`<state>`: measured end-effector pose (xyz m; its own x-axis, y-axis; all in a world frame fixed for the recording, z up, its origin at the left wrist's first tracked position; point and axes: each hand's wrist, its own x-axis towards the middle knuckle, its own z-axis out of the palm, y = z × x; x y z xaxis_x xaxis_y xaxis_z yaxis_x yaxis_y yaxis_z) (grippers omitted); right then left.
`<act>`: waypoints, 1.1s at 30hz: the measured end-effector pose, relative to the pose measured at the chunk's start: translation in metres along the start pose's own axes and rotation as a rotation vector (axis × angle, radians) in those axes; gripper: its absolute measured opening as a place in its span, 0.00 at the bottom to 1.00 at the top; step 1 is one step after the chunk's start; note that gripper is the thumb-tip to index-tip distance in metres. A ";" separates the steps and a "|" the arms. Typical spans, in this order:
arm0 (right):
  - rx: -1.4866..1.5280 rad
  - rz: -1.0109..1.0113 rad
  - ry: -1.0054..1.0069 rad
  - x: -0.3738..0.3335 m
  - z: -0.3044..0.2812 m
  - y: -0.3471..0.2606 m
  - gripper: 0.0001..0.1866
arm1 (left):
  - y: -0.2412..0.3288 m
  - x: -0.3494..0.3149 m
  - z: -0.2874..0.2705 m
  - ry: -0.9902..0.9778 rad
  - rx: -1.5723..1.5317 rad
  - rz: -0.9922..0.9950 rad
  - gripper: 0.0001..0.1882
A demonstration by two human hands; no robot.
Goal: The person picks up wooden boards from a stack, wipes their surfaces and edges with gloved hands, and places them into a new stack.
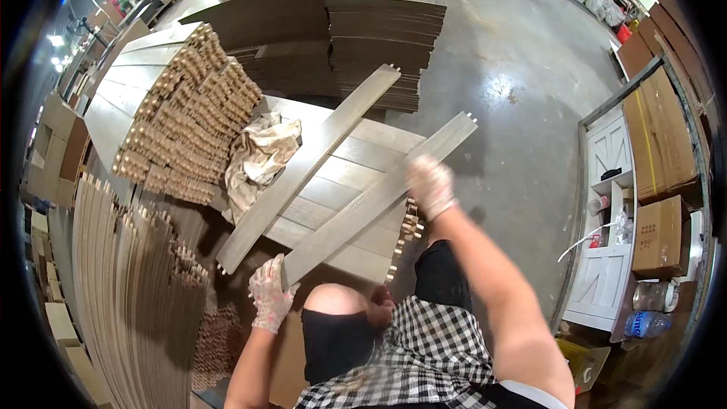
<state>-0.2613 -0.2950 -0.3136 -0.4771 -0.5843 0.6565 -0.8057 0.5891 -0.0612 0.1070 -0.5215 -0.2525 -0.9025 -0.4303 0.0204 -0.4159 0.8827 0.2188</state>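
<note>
A grey wooden slat [363, 208] with dowel pegs at its end lies slantwise in front of me. My left hand [271, 293], in a speckled white glove, grips its lower end. Farther up the same slat rests my gloved right hand [430, 185], whose fingers are smeared by motion. A second pegged slat [310, 170] lies roughly parallel, to the left. Both slats lie across a stack of grey boards [356, 153] with pegs along its near right edge. Beside the second slat, a crumpled, stained cloth [261, 153] sits on the stack's left part.
Pegged slats form a large pile [185, 117] at the left. More slats [125, 280] stand below it. Tall stacks of panels [382, 26] rise at the back. To the right, beyond grey floor [515, 159], a rack holds a white cabinet [606, 280] and cardboard boxes [659, 236].
</note>
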 end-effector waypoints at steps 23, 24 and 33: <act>0.442 0.155 -0.359 -0.001 -0.032 -0.204 0.03 | -0.057 -0.106 -0.011 0.526 -0.541 -0.420 0.27; 0.490 0.166 -0.396 0.005 -0.042 -0.206 0.03 | -0.082 -0.138 0.011 0.523 -0.639 -0.506 0.26; 0.511 -0.321 -0.710 -0.050 -0.045 -0.433 0.05 | -0.061 -0.149 0.004 0.765 -1.137 -0.702 0.26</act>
<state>0.1272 -0.4953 -0.2858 -0.1713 -0.9805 0.0963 -0.9126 0.1211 -0.3905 0.2660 -0.5105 -0.2724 -0.1484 -0.9889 -0.0006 -0.0955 0.0137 0.9953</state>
